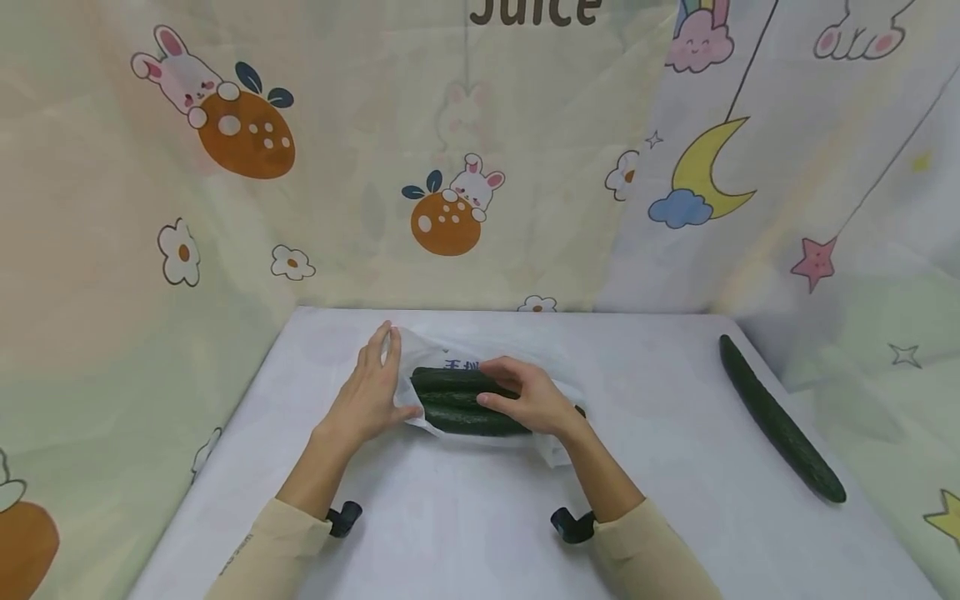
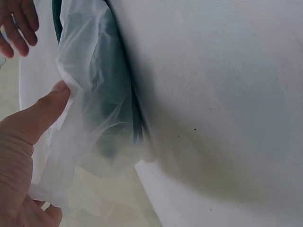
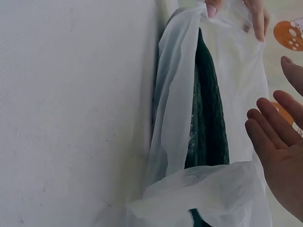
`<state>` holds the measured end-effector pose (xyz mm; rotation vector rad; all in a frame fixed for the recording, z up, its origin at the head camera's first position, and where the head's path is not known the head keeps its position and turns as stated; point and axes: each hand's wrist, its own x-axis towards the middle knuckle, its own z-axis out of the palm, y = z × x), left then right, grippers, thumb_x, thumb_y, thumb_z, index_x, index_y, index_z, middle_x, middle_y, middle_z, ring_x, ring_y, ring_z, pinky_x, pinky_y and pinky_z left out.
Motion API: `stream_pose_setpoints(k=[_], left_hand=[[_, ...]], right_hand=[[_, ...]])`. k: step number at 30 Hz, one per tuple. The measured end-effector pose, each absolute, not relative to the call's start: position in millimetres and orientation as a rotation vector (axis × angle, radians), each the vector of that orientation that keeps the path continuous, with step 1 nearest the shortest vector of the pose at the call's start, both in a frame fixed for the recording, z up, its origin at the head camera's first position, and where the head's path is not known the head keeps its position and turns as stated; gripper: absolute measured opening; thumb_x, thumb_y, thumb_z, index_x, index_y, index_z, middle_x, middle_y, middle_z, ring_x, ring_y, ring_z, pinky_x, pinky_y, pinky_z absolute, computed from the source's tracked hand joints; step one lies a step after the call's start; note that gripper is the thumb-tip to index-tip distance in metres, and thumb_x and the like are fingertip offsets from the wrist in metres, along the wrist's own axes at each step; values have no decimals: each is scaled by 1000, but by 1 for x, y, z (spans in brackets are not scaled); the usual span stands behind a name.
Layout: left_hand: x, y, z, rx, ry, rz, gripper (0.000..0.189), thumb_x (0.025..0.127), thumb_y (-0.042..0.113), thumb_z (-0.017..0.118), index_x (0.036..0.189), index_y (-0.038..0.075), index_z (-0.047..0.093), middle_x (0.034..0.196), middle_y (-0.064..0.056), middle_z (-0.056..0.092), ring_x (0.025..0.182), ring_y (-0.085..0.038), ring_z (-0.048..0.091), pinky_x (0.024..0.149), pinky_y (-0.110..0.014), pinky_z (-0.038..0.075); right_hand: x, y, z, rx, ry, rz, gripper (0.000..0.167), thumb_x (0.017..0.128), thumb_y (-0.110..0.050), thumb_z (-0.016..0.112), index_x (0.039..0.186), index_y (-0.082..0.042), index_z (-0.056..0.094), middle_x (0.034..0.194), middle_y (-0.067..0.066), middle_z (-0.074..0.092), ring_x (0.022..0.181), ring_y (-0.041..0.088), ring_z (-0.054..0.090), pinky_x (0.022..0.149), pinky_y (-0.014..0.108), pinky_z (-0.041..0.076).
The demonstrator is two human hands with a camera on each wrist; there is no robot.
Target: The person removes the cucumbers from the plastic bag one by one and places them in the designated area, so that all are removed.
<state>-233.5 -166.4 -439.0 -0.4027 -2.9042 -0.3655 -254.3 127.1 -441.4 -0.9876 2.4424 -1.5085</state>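
Observation:
A thin white plastic bag (image 3: 173, 109) lies on the table with its mouth spread open, and dark green cucumbers (image 1: 457, 402) show inside it. At the bag's left end my left hand (image 1: 363, 392) holds the film of the mouth, its thumb on the near edge and its fingers at the far edge. My right hand (image 1: 532, 396) is over the cucumbers with its fingers loosely bent and apart. It holds nothing; in the right wrist view it appears beside the bag, clear of the cucumbers. Blue printing on the bag is partly covered.
A single cucumber (image 1: 780, 425) lies slantwise near the table's right edge. The white table (image 1: 450, 525) meets a patterned cloth backdrop (image 1: 360, 167) at the back and along the sides. Small dark cameras (image 1: 573, 527) sit at both wrists.

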Motion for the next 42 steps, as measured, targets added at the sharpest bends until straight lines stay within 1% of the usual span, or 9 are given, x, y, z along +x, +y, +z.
stream_pose_setpoints(k=[4,9,16,24,28,32,35,42], left_hand=[[-234,-168,-439,-416,-2901,-404,139,70,45,95,164,-1,2,170,-15,-6,149,-40,24,107,-49,50],[-236,-168,-440,-413,-2910,-407,139,70,46,95,164,0,4,171,-15,-3,150,-39,24,111,-50,47],[-239,-167,-438,-429,-2906,-403,138,70,47,95,164,2,6,171,-14,0,149,-39,26,111,-51,47],[-239,-168,-438,-440,-2926,-391,135,70,48,94,164,2,8,171,-15,2,151,-39,24,114,-51,43],[-238,-168,-439,-459,-2923,-407,134,70,47,94,164,2,9,171,-15,3,150,-39,25,113,-51,44],[-238,-167,-441,-462,-2936,-431,133,71,45,94,164,2,9,171,-14,3,150,-40,26,112,-51,46],[-237,-167,-444,-459,-2948,-436,133,71,45,94,164,1,9,171,-15,3,150,-40,25,113,-51,44],[-240,-167,-449,-447,-2951,-388,133,70,49,94,164,2,12,171,-14,4,150,-39,26,114,-50,44]], right_hand=[[-258,127,-443,-985,2478,-1472,51,95,-24,76,139,-3,60,143,19,60,138,33,54,116,47,42],[-267,127,-444,-963,2560,-1377,50,95,-27,76,140,-11,61,144,13,60,139,31,53,117,47,42],[-282,127,-445,-951,2650,-1259,52,94,-31,77,139,-11,62,141,6,63,137,29,55,115,48,44],[-296,129,-449,-975,2622,-1183,58,92,-30,79,142,-6,59,142,8,63,137,30,55,114,53,43],[-299,128,-449,-944,2623,-1149,60,91,-31,80,142,-8,59,141,7,64,135,28,57,114,50,45],[-302,124,-451,-910,2638,-1095,59,90,-31,81,141,-10,59,137,7,67,130,26,61,111,49,47],[-305,120,-453,-896,2643,-1069,58,90,-29,82,140,-9,60,134,8,69,126,27,63,110,50,48],[-310,115,-456,-866,2684,-1007,54,86,-25,85,133,-8,66,129,5,71,123,25,65,109,48,49]])
